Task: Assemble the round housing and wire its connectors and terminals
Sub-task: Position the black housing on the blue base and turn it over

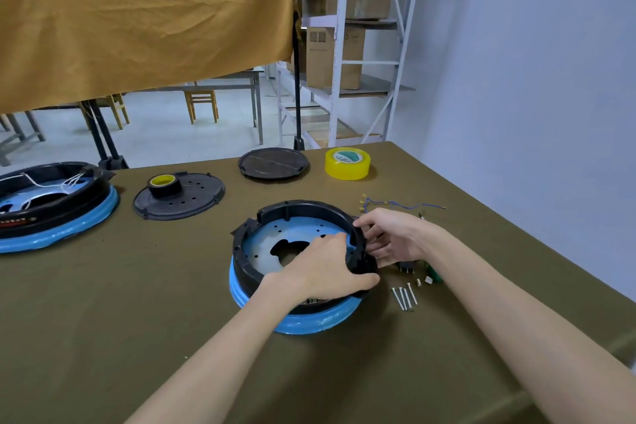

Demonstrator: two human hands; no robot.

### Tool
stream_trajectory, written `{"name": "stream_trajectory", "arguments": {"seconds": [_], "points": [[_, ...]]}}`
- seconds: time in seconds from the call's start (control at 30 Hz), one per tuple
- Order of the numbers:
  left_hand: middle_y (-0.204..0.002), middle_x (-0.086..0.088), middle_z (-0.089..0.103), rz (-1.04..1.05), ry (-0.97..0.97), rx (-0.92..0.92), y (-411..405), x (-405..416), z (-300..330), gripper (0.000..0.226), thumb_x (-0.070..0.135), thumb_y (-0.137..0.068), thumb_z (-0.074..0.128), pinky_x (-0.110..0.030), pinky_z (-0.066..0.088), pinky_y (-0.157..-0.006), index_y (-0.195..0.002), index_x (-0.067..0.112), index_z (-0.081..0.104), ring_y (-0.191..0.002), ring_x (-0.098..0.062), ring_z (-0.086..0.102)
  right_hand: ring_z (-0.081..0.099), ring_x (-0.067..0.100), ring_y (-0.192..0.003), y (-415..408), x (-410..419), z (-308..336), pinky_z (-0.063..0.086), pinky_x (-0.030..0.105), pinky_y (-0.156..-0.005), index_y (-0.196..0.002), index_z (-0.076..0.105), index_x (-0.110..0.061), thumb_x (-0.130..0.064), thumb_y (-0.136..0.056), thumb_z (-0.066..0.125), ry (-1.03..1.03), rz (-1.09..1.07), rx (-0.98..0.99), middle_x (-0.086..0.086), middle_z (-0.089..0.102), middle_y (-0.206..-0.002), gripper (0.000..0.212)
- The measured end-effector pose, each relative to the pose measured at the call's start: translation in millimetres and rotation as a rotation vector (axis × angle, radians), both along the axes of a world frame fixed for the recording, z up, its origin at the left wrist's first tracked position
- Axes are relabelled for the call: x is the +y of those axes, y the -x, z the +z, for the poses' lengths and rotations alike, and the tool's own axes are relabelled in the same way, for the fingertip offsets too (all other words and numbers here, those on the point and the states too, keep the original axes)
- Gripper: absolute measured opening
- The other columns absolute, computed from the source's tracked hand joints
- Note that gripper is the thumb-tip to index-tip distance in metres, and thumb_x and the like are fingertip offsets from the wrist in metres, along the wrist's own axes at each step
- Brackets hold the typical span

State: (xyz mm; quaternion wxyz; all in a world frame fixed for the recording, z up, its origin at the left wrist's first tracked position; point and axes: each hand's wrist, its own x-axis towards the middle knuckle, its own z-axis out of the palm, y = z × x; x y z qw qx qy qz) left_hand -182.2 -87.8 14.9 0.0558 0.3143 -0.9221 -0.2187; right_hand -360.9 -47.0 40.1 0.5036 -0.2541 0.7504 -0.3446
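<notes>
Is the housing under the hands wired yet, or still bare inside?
Bare: the housing shows only its blue plate, while the wire harness lies loose on the table.

A roll of yellow tape (pixel 347 163) lies flat near the far edge of the olive-covered table (pixel 103 303). Behind the table an ochre cloth (pixel 144 17) hangs like a curtain. To its right a white metal shelf (pixel 344 79) carries cardboard boxes (pixel 335 57). Wooden chairs (pixel 201 105) stand on the pale floor beyond.
</notes>
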Motion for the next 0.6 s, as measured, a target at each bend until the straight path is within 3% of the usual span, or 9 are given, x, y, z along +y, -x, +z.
{"name": "stream_trajectory", "arguments": {"seconds": [0.13,0.23,0.37,0.47,0.6], "points": [[-0.124,-0.001,0.040,0.087,0.031,-0.055,-0.2,1.7,-4.9,0.079,0.081,-0.076,0.055,-0.042,0.039,-0.096,-0.131,0.025,0.045,-0.121,-0.027,0.039,0.059,0.022,-0.073,1.9,0.4,0.8,0.061,0.033,-0.066,-0.121,0.062,0.008,-0.038,-0.093,0.064,-0.022,0.009,-0.026,0.013,0.057,-0.093,0.054],[-0.138,-0.007,0.042,0.169,0.036,-0.083,1.7,2.3,-2.7,0.097,0.090,-0.077,0.045,-0.049,0.038,-0.109,-0.140,0.016,0.039,-0.131,-0.033,0.042,0.052,0.016,-0.053,2.6,-1.0,-1.5,0.058,0.032,-0.066,-0.120,0.063,0.007,-0.040,-0.092,0.062,-0.033,0.019,-0.012,0.010,0.055,-0.083,0.054],[-0.144,-0.005,0.050,0.209,0.058,-0.052,5.9,-1.6,-2.9,0.097,0.089,-0.078,0.041,-0.049,0.036,-0.108,-0.143,0.016,0.041,-0.133,-0.033,0.045,0.051,0.018,-0.065,5.3,-0.9,-4.3,0.059,0.034,-0.069,-0.120,0.063,0.006,-0.041,-0.093,0.062,-0.026,0.022,-0.016,0.011,0.055,-0.088,0.054],[-0.139,-0.007,0.056,0.186,0.015,-0.068,9.6,-6.7,-2.1,0.097,0.089,-0.074,0.042,-0.048,0.034,-0.104,-0.142,0.020,0.039,-0.131,-0.034,0.045,0.060,0.019,-0.067,2.8,-0.2,-2.9,0.059,0.032,-0.065,-0.120,0.064,0.006,-0.040,-0.094,0.064,-0.014,0.018,-0.026,0.013,0.060,-0.095,0.053],[-0.145,-0.015,0.047,0.196,-0.138,-0.120,16.6,-13.6,-0.7,0.112,0.089,-0.063,0.053,-0.050,0.034,-0.110,-0.152,0.027,0.026,-0.141,-0.038,0.033,0.063,0.016,-0.050,3.6,0.8,-4.6,0.058,0.029,-0.059,-0.122,0.063,0.009,-0.036,-0.093,0.066,0.033,0.014,-0.045,0.014,0.063,-0.090,0.053]]}}
